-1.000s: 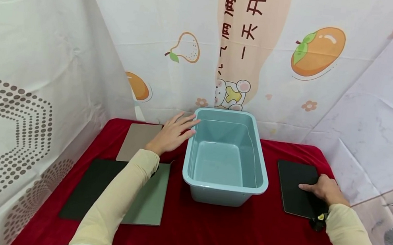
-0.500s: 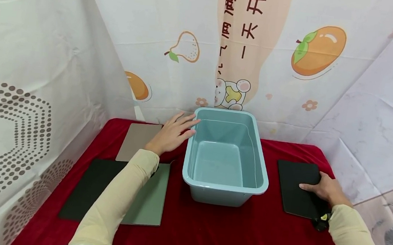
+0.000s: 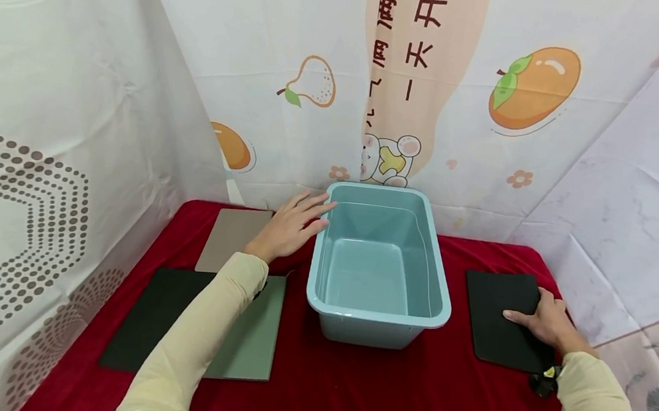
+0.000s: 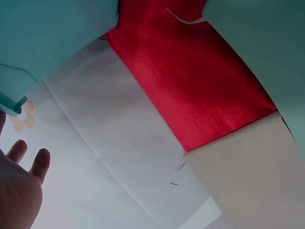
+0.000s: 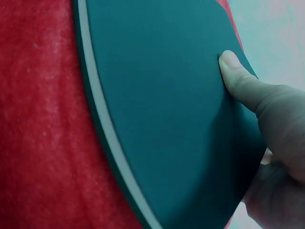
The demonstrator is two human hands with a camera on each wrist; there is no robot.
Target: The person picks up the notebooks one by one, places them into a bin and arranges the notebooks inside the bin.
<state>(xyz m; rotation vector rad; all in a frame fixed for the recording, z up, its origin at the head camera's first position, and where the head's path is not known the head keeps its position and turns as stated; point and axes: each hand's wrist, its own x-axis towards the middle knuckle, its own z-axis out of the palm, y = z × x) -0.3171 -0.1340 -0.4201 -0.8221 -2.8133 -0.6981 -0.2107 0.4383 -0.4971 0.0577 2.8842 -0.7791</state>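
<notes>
On the right of the head view lies a black notebook (image 3: pixel 501 321), its pale page edges (image 5: pixel 102 112) showing between the covers in the right wrist view. My right hand (image 3: pixel 548 320) grips its right side, with the thumb (image 5: pixel 240 78) on the top cover and the other fingers at the edge, partly hidden. That side looks slightly raised. A light blue plastic tub (image 3: pixel 377 316) stands in the middle. My left hand (image 3: pixel 289 228) is at the tub's left rim, fingers spread and fairly straight; the fingertips reach the rim. It holds nothing.
Left of the tub lie a beige flat notebook or board (image 3: pixel 232 239), a dark one (image 3: pixel 158 311) and a grey-green one (image 3: pixel 249 338), partly under my left arm. A red cloth (image 3: pixel 358 396) covers the table. Printed white curtains (image 3: pixel 300 21) enclose the back and sides.
My right hand has shifted a little to the right, and its side of the black notebook appears to have lifted slightly. The left hand and the tub stay in place.
</notes>
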